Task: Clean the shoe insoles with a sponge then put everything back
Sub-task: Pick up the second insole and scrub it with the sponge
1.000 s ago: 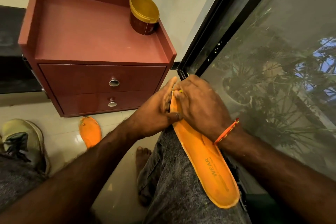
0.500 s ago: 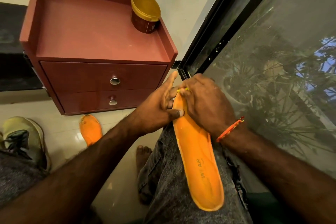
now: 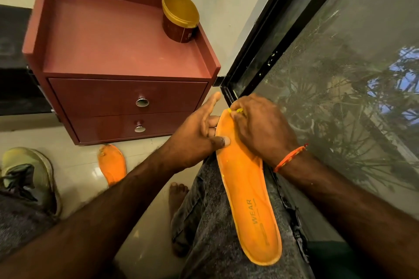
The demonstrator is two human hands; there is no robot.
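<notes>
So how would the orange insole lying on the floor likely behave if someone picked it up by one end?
The floor insole looks thin and flat like the held insole, so probably light. The held one lies across the thigh, with the left hand at its toe end, hinting it is flexible; the free end would likely droop. Its surface looks matte, so probably not slippery.

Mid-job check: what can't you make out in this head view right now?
- Sponge: only yellow bits show; the right hand covers the rest.
- Insole toe end: under that hand.
- Floor insole: far end hidden under the cabinet.
- Shoe: cut by the left edge.
- Tub: lid on, contents unseen.
</notes>
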